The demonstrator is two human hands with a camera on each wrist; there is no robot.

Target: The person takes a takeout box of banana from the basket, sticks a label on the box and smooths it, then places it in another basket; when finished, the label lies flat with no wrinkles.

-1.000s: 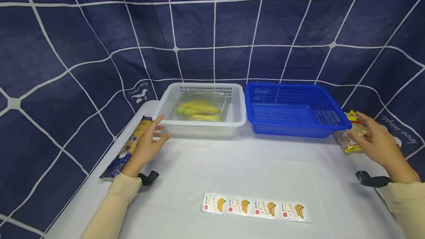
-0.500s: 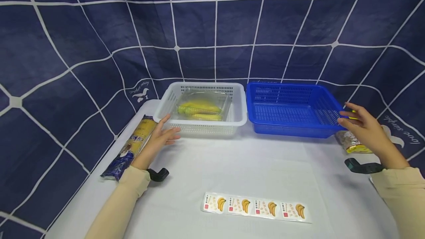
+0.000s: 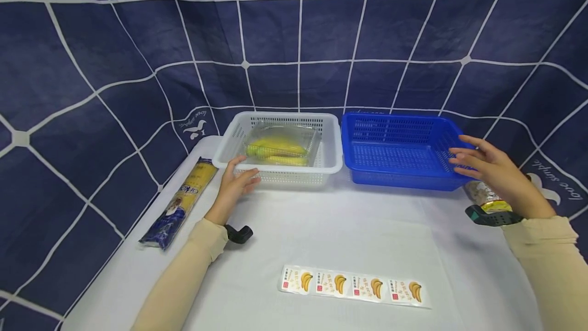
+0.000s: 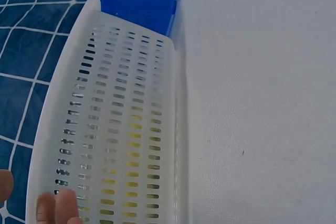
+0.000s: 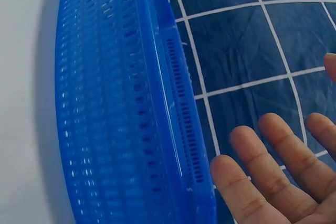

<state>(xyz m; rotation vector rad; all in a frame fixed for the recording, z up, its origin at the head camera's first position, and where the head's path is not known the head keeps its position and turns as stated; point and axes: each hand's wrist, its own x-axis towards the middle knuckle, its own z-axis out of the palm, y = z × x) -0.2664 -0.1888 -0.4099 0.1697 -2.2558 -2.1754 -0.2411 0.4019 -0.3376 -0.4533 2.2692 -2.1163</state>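
I remotely watch left hand, spread, empty, beside the white basket presumably corralling a clear box; right hand likewise, well rightward.

Across the near part of a white-covered table, a flat strip of banana labels, four pictures in a row. At left, a long printed pack, lying aslant, yellow end far, blue end near. At right, a partly hidden bag with yellow trim. Along the far side, a navy curtain with white grid lines.
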